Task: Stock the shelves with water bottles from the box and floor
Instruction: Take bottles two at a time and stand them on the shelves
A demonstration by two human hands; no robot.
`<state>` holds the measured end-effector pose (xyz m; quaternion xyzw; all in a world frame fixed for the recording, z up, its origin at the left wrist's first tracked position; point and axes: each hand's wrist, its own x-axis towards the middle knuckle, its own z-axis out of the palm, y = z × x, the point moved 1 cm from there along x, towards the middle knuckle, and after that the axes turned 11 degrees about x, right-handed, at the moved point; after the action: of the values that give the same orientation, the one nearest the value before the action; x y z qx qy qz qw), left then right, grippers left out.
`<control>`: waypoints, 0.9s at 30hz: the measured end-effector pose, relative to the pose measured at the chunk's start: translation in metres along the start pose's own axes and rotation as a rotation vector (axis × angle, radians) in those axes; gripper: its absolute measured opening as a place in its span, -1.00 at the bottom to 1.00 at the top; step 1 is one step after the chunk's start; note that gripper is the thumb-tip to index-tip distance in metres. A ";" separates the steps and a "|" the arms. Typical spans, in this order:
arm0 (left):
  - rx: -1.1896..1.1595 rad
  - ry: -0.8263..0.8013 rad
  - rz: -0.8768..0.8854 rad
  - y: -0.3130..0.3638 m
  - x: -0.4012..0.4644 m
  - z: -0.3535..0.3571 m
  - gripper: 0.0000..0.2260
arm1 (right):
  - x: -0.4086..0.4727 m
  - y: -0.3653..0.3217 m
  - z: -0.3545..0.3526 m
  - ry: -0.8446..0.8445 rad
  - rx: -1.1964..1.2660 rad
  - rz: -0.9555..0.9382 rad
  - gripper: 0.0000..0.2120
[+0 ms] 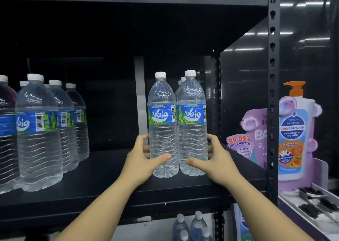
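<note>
- black metal shelf (102,176), viewed from the head camera; two forearms reach in from the bottom edge.
- left hand (141,160) wraps the lower body of the left front bottle (162,123): thumb across the front, fingers curled round the far left side.
- right hand (215,158) wraps the lower body of the right front bottle (191,123) the same way, thumb in front, fingers round the right side.
- both held bottles stand upright on the shelf, side by side and touching, white caps on, blue "waig" labels facing out.
- more bottles (181,81) sit directly behind the pair; only caps and shoulders show.
- a separate group of bottles (39,132) stands at the left end of the shelf, well apart from the held pair, in rows running back.
- shelf upright post (273,97) with punched holes stands to the right of the right hand.
- beyond the post: a pump bottle of kids wash (293,134) with an orange pump, against a purple display card (251,130).
- lower shelf: caps of further bottles (190,226) visible beneath, blurred.
</note>
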<state>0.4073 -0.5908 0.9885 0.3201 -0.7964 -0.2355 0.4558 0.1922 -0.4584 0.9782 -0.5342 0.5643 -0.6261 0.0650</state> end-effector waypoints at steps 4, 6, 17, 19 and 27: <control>0.016 -0.014 0.021 0.003 -0.002 -0.001 -0.30 | 0.000 -0.001 0.002 0.014 -0.023 0.008 -0.18; 0.017 -0.019 0.022 0.004 -0.002 -0.003 -0.32 | 0.000 -0.002 0.003 0.018 -0.031 0.011 -0.18; 0.204 -0.098 -0.041 0.021 -0.026 -0.012 -0.15 | -0.015 -0.018 0.002 0.024 -0.134 0.017 -0.28; 0.296 -0.110 -0.056 0.024 -0.039 -0.016 -0.16 | -0.023 -0.022 -0.001 0.008 -0.187 0.033 -0.40; 0.545 -0.114 -0.087 0.041 -0.100 -0.035 -0.28 | -0.079 -0.025 -0.014 -0.126 -0.557 0.036 -0.30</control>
<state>0.4636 -0.4937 0.9746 0.4512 -0.8402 -0.0497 0.2967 0.2282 -0.3858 0.9536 -0.5592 0.7189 -0.4111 -0.0381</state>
